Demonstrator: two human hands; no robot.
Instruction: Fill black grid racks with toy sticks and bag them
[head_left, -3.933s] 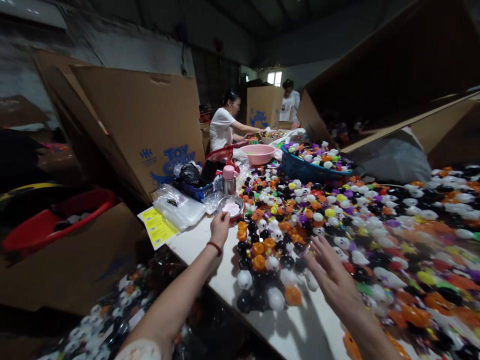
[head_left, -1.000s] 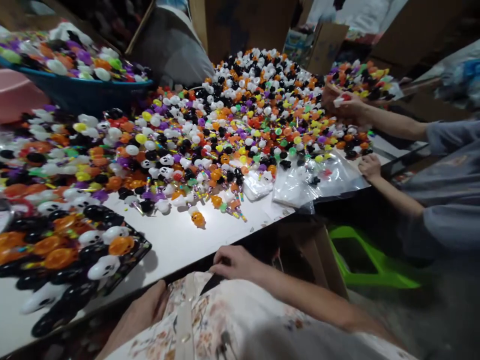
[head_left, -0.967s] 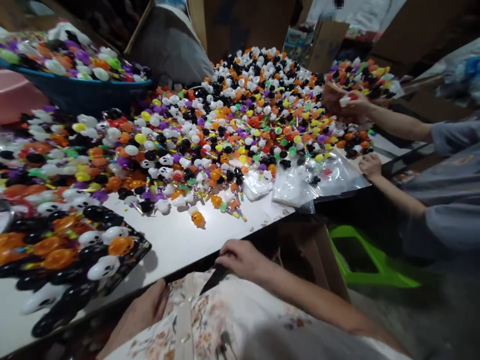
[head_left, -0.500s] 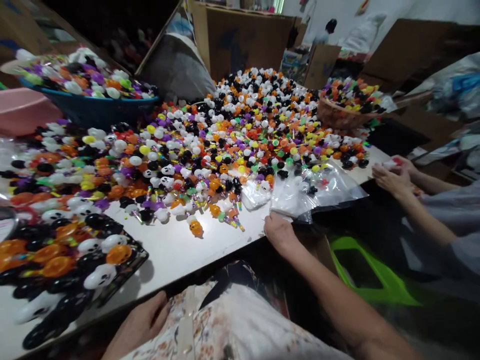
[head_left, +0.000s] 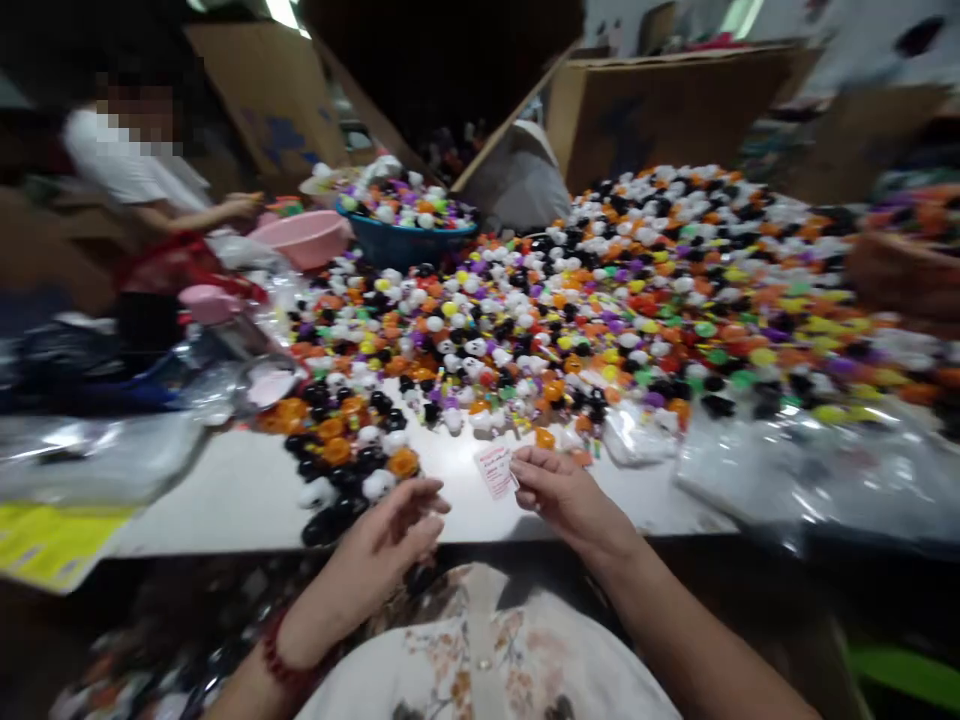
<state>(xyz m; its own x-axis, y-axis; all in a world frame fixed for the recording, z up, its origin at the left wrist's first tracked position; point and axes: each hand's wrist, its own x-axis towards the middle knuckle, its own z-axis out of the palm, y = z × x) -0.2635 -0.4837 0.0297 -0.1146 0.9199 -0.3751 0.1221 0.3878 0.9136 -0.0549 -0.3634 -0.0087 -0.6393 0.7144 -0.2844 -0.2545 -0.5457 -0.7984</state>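
Observation:
Between the thumb and fingers of my right hand [head_left: 566, 495] is a small white card with red print [head_left: 495, 472], held just over the white table [head_left: 465, 515]. My left hand [head_left: 394, 530] is to the left of the card, its fingers curved and apart, with nothing in it. Close beside that hand lies a cluster of black, white and orange toy heads [head_left: 352, 455], some with ghost or pumpkin faces. A wide heap of similar small colourful toys [head_left: 600, 310] spreads across the table behind both hands.
A blue basin [head_left: 409, 245] full of toys and a pink basin [head_left: 311, 238] stand at the back left. Clear plastic bags [head_left: 810, 470] lie at right, more plastic film [head_left: 97, 460] at left. Another person [head_left: 142, 170] works at the far left. Large cardboard boxes [head_left: 667, 115] rise behind.
The view has swung left. My right hand has left the plastic bags and now holds the printed card over the table. My left hand has risen from my lap to the table edge.

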